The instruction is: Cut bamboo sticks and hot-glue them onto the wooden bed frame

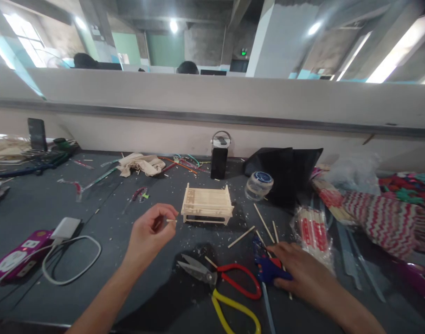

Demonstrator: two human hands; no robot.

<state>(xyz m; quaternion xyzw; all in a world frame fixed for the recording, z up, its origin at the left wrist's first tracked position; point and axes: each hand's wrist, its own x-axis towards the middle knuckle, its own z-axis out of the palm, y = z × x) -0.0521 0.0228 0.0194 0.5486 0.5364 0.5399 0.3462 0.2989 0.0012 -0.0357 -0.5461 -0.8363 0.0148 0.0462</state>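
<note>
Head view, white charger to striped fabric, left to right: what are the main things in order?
White charger, left hand, wooden model, clear jar, plastic packet, striped fabric.

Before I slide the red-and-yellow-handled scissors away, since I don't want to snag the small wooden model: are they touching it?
Apart. The head view shows dark tabletop between the scissors and the small wooden model.
</note>
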